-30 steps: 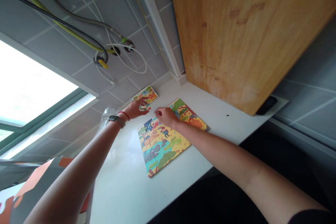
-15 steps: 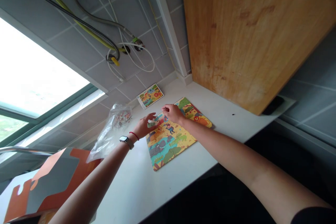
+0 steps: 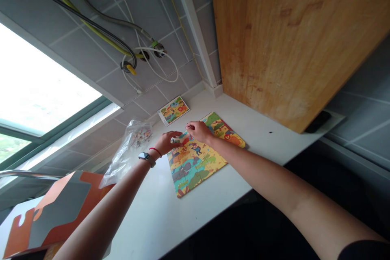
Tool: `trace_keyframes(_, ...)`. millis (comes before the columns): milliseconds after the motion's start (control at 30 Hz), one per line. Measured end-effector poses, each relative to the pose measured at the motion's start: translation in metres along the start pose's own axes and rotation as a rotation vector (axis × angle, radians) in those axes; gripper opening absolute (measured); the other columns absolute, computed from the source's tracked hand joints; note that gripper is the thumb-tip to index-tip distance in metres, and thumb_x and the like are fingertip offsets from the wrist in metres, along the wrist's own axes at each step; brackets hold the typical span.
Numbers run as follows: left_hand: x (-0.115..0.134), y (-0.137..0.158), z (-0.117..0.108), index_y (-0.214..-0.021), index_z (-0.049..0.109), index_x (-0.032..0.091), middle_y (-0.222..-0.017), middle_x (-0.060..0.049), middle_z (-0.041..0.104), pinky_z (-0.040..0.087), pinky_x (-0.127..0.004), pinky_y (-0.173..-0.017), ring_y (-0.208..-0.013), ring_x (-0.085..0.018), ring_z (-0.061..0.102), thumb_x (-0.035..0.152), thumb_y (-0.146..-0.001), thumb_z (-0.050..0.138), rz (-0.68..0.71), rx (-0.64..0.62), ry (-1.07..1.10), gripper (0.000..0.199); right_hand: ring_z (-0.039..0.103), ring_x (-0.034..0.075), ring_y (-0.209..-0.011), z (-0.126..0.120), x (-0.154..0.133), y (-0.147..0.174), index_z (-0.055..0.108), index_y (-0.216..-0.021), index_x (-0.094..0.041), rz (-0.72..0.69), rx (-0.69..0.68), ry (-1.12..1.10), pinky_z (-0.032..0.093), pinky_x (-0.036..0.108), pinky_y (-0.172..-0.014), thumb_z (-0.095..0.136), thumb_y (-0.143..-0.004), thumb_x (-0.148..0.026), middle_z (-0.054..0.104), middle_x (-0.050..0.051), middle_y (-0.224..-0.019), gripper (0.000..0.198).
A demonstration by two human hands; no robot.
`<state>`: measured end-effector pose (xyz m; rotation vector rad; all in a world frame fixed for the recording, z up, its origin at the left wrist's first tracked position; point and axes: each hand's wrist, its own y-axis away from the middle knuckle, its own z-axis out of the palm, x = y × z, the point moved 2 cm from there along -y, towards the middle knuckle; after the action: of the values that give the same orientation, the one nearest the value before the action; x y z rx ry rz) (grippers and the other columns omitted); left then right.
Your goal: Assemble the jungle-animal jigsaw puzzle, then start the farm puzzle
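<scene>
Left grip (image 3: 178, 139) half-curled around puzzle piece (image 3: 174, 141)

We look from one head-worn camera, forward and down past both forearms (image 3: 122, 203), to the left hand (image 3: 166, 143) and right hand (image 3: 201, 132) near mid-view. We sit well back from the grip, tilted, the window (image 3: 42, 81) to its left, the wooden panel (image 3: 280, 53) above right.

Left hand (image 3: 165, 143) and right hand (image 3: 200, 131) sit near each other, fingers (image 3: 174, 133) bent, both forearms (image 3: 258, 166) stretched forward.
</scene>
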<state>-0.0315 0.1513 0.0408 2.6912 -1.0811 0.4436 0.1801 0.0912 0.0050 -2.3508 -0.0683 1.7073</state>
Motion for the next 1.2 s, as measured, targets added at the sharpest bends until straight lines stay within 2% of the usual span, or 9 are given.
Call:
trace_keyframes(167,0.000,0.002,-0.004,-0.114,0.082,0.029,-0.128,-0.006,0.078,0.055,-0.044,-0.111,-0.121,-0.030,0.073,0.058,-0.089,0.074,0.033,-0.055,-0.035,0.040,0.066,0.015,-0.069,-0.001,0.000,0.000,0.081,-0.088,-0.018,0.002,-0.002,0.001,0.043,0.023,-0.067,0.064,-0.094,-0.022,0.076,0.002,-0.073,0.019)
trace_keyframes(300,0.000,0.004,-0.003,-0.114,0.083,0.030,-0.135,-0.007,0.075,0.053,-0.046,-0.114,-0.126,-0.031,0.070,0.059,-0.091,0.071,0.031,-0.071,-0.071,0.039,0.065,0.015,-0.070,0.000,0.000,0.000,0.081,-0.090,-0.018,-0.006,-0.011,0.033,0.042,0.022,-0.066,0.063,-0.094,-0.023,0.077,0.002,-0.075,0.019)
trace_keyframes(400,0.002,0.003,-0.003,-0.115,0.083,0.029,-0.133,-0.007,0.076,0.052,-0.046,-0.115,-0.126,-0.032,0.070,0.055,-0.089,0.074,0.015,-0.084,-0.086,0.038,0.066,0.015,-0.071,0.001,0.000,0.000,0.081,-0.090,-0.018,-0.025,-0.032,0.075,0.041,0.023,-0.066,0.063,-0.095,-0.023,0.078,0.003,-0.078,0.020)
trace_keyframes(633,0.006,-0.003,-0.009,-0.128,0.077,0.027,-0.125,-0.006,0.079,0.061,-0.039,-0.099,-0.110,-0.030,0.078,0.047,-0.082,0.083,-0.056,-0.116,-0.100,0.050,0.068,0.016,-0.073,0.001,-0.001,0.001,0.082,-0.093,-0.018,-0.022,-0.036,0.067,0.043,0.023,-0.069,0.062,-0.095,-0.021,0.079,0.004,-0.081,0.020)
trace_keyframes(967,0.006,-0.012,-0.012,-0.121,0.082,0.030,-0.110,-0.006,0.084,0.059,-0.038,-0.096,-0.106,-0.032,0.079,0.048,-0.078,0.086,-0.103,-0.164,-0.212,0.047,0.067,0.016,-0.072,0.000,-0.003,0.002,0.082,-0.091,-0.018,-0.026,-0.050,0.098,0.041,0.024,-0.067,0.063,-0.095,-0.022,0.079,0.004,-0.081,0.019)
trace_keyframes(1200,0.002,-0.027,-0.010,-0.111,0.084,0.033,-0.102,-0.005,0.084,0.059,-0.035,-0.089,-0.099,-0.031,0.079,0.052,-0.069,0.091,-0.098,-0.190,-0.282,0.046,0.066,0.016,-0.073,-0.001,-0.005,0.002,0.082,-0.091,-0.018,-0.036,-0.045,0.122,0.041,0.024,-0.068,0.063,-0.095,-0.021,0.079,0.004,-0.081,0.019)
